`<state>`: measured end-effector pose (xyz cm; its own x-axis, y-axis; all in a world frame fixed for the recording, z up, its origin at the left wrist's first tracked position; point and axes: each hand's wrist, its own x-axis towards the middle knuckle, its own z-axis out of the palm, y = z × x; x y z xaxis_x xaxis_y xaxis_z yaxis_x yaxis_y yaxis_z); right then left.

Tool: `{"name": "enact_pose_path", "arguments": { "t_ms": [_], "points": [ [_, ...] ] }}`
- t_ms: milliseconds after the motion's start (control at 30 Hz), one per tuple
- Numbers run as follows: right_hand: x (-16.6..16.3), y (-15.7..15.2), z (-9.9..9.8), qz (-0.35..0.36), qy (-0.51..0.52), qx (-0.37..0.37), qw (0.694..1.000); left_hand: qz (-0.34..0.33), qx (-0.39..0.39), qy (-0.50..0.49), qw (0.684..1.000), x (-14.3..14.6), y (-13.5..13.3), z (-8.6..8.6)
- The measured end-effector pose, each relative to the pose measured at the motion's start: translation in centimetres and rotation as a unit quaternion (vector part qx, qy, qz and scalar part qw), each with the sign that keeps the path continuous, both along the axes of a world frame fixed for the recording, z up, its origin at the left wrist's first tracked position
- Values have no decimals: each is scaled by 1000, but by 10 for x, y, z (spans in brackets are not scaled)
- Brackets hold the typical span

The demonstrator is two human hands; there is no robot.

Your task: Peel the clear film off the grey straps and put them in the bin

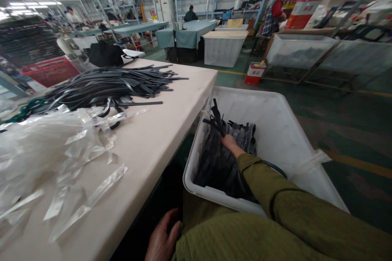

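My right hand (229,142) reaches into a white plastic bin (272,106). Its fingers are closed on dark fabric strips (216,118), whose ends stick up past the hand toward the bin's left wall. Beneath it lies a pile of black and grey fabric pieces (226,167), partly covered by my green sleeve. Low in the view, beside the table edge and against my green clothing, is my left hand (165,234). Thumb and forefinger are apart there with nothing visible between them; the other fingers are mostly hidden.
On the pale table (171,110) at left lie a bundle of dark strips (113,83), crumpled clear plastic (55,147) and a black bag (105,54). A red can (255,73) stands on the floor. Other people work farther back among tables and white bins (225,51).
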<state>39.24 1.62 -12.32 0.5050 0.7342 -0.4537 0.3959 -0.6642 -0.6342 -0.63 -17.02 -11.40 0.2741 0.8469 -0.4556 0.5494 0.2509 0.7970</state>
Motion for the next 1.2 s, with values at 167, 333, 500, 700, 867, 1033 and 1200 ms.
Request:
{"name": "enact_pose_path", "arguments": {
  "t_ms": [167,333,500,700,867,1033,1200],
  "points": [
    [-7,4,30,26,89,62,994,26,39,-26,999,-4,0,-7],
    [-51,-31,79,200,273,124,933,110,79,-87,987,2,0,3],
    [-118,-78,113,421,401,85,809,193,78,-236,949,14,3,49],
    [-192,-111,121,610,350,-38,710,330,106,-365,864,9,1,91],
    [-225,-120,124,659,259,19,706,431,99,-397,804,-6,-8,87],
    [-243,-125,112,643,260,60,718,434,136,-346,821,-19,-8,79],
    [-240,-105,97,503,322,80,798,386,193,-303,850,-36,-12,123]
  ]
}}
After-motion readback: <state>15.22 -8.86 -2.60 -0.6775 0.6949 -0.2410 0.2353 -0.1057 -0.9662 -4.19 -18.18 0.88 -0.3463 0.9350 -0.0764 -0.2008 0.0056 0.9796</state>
